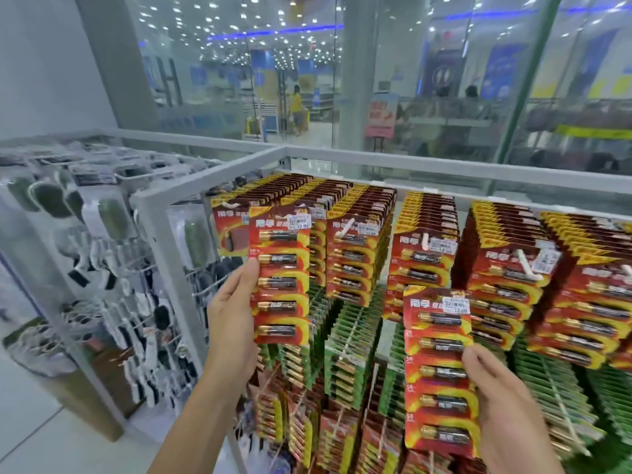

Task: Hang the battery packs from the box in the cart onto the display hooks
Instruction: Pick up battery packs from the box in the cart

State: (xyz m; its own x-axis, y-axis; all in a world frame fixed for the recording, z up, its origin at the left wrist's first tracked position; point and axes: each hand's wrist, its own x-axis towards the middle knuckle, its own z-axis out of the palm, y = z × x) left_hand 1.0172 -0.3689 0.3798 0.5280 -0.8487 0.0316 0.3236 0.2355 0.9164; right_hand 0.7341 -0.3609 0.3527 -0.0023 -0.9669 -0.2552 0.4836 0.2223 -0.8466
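My left hand (234, 313) grips a red and yellow battery pack (281, 275) by its left edge, thumb on the front, and holds it upright against the top-left rows of hung packs. Lower down on the right, my right hand (502, 401) pinches a second battery pack (439, 367) of the same kind by its right edge, in front of the display. White display hooks (526, 265) stick out through full rows of red packs (506, 292). The box and the cart are out of view.
Green packs (352, 354) hang on the rows below the red ones. A grey metal frame (164, 213) bounds the rack on the left, with a rack of socks and brushes (102, 261) beyond it. Behind the rack stands a glass wall (376, 80).
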